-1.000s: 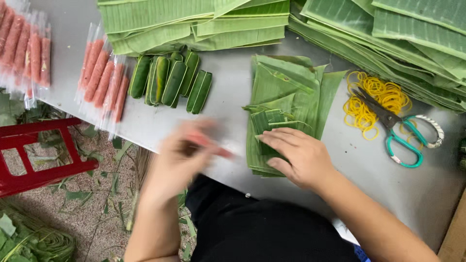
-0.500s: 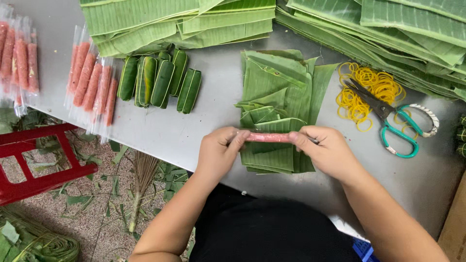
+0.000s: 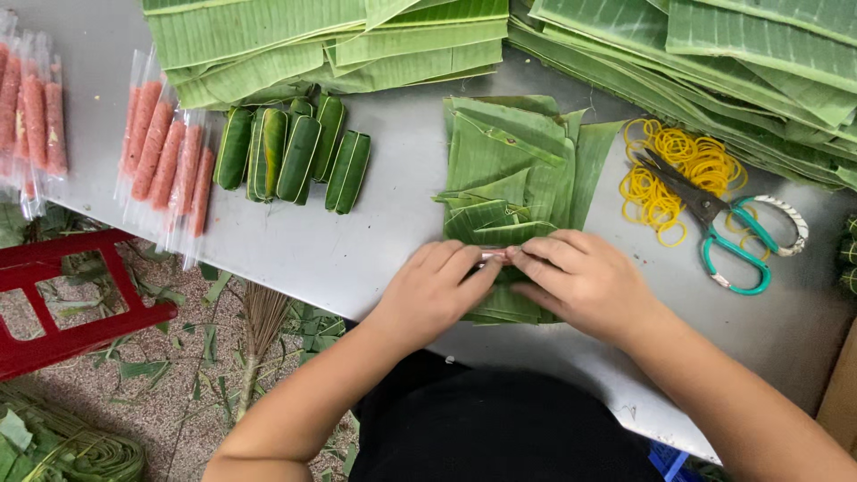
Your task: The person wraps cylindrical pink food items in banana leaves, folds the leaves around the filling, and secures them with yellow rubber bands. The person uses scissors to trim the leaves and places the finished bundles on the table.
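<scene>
We hold a small pink roll in clear plastic [image 3: 494,257] between our two hands, just above the near end of a stack of cut banana-leaf squares [image 3: 513,170] that lies on the grey counter [image 3: 375,232]. Only a sliver of the roll shows between our fingertips. Our left hand [image 3: 433,290] is curled around its left end, and our right hand [image 3: 585,281] closes over its right end, fingers pressing down onto the top leaf.

To the left of the stack, five finished leaf-wrapped bundles [image 3: 295,153], dark green and oblong, lie side by side, tilted slightly. Further left, a row of pink sausages in clear plastic sleeves [image 3: 165,156] hangs over the counter's edge, with another batch [image 3: 31,116] at the far left. To the right of the leaf squares sits a heap of yellow rubber bands [image 3: 665,174], and scissors with teal handles [image 3: 732,236] lie partly on it. Long folded banana leaves [image 3: 357,45] are piled along the back of the counter. Below the counter's left edge stand a red plastic stool [image 3: 62,303] and a straw broom [image 3: 259,330] on the littered floor.
</scene>
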